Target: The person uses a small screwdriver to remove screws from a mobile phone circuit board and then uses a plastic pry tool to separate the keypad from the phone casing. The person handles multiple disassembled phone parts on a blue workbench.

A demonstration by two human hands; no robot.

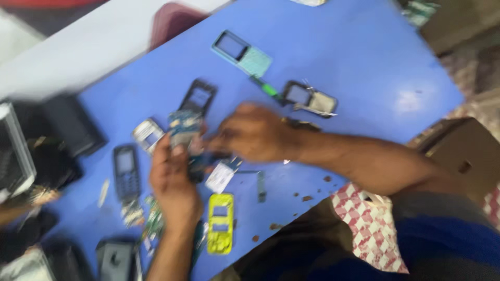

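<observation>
Over the middle of the blue bench [364, 57] the left hand [174, 179] was closed around a small phone circuit board [185, 127], thumb pressed on its face and the board standing up out of the grip. The right hand [252, 132] reached across from the right edge with its fingers curled toward that board, touching it or just beside it; the blur hid whether it pinched anything. A black phone frame [199, 96] lay just beyond the board. Below the hands sat a yellow phone cover [221, 224] near the bench's near edge, with a white flat part [221, 177] between it and the hands. A dark keypad phone [126, 171] lay toward the left edge. A pale blue front cover [242, 53] lay toward the far edge, and a green-handled screwdriver [268, 89] lay just beside a dark open phone body [310, 99]
</observation>
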